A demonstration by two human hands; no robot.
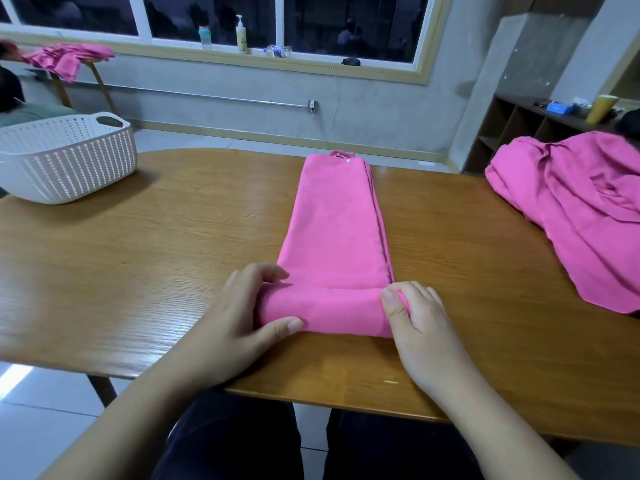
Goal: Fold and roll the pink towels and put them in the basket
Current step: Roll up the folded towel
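Note:
A pink towel [337,223] lies folded into a long narrow strip down the middle of the wooden table [156,244]. Its near end is rolled into a short tube. My left hand [239,317] grips the left end of the roll, thumb in front and fingers curled over the top. My right hand [415,317] grips the right end the same way. A heap of unfolded pink towels [571,209] lies at the table's right. The white woven basket [65,157] stands at the far left of the table; I see nothing inside it from here.
More pink cloth [69,58] is draped on a small stand at the back left. Bottles [241,34] stand on the window sill. A dark wooden shelf unit [526,123] is at the back right. My legs are under the table's near edge.

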